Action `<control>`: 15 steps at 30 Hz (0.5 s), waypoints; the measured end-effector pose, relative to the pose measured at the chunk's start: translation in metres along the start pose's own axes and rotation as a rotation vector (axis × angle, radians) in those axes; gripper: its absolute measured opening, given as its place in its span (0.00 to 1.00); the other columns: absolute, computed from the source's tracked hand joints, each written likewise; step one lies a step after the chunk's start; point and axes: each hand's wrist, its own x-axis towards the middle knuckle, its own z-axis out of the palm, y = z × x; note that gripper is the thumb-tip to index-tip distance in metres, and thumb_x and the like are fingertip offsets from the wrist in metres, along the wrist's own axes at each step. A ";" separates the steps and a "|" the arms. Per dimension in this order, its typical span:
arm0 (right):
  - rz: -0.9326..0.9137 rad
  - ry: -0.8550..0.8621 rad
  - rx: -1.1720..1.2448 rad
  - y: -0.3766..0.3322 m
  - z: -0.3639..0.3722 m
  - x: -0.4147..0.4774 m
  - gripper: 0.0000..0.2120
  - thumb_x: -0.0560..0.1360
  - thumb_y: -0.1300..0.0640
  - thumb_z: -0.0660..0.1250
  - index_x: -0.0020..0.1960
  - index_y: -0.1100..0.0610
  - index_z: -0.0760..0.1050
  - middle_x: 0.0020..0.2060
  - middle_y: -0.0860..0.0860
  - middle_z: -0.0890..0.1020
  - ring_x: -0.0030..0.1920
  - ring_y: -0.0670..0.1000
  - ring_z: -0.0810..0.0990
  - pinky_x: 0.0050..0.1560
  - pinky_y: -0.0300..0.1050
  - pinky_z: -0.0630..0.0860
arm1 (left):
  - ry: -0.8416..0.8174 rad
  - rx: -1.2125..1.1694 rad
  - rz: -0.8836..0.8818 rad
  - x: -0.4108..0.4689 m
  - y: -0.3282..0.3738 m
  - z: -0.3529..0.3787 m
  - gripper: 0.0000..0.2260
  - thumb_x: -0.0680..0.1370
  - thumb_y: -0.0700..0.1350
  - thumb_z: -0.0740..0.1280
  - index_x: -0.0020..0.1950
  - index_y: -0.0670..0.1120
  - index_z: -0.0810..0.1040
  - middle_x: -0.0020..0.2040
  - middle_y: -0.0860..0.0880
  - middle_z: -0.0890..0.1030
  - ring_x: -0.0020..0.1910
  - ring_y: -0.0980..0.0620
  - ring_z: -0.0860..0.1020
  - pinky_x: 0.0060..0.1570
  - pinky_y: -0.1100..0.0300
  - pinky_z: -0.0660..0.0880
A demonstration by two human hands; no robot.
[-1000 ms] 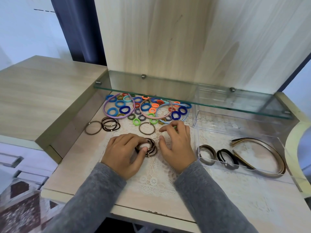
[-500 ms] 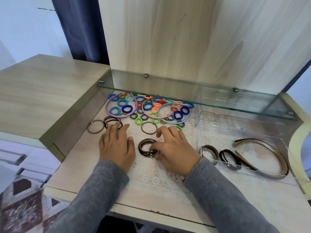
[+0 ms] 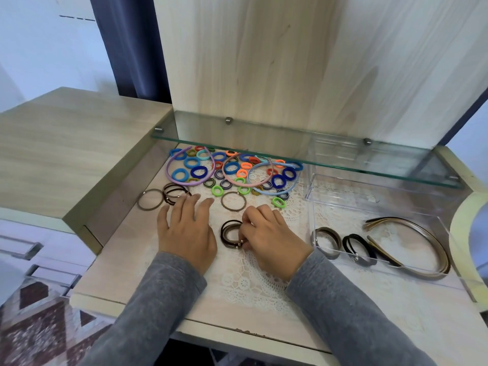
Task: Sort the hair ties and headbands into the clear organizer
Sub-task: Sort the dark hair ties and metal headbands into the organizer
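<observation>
My right fingers (image 3: 253, 215) are pinching the stacked brown hair ties (image 3: 229, 235) just to their left. I'm squeezing all the loops together before carrying them to the organizer (image 3: 312, 215) on their right. My left fingers (image 3: 188, 207) are lying flat, empty.

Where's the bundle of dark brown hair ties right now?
Head view, centre: the bundle of dark brown hair ties lies on the lace mat, between the left hand and the right hand, which pinches its right edge.

L hand (image 3: 184, 233) flat, palm down, fingers straight; R hand (image 3: 273, 240) curled, fingertips pinching hair ties (image 3: 224, 235).
</observation>
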 end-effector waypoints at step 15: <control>0.081 0.049 0.283 0.010 0.006 0.000 0.07 0.75 0.62 0.63 0.52 0.61 0.74 0.50 0.53 0.74 0.50 0.53 0.67 0.51 0.46 0.67 | 0.165 -0.983 -0.173 0.025 0.029 -0.004 0.15 0.71 0.32 0.58 0.51 0.48 0.74 0.51 0.50 0.77 0.52 0.57 0.75 0.53 0.69 0.70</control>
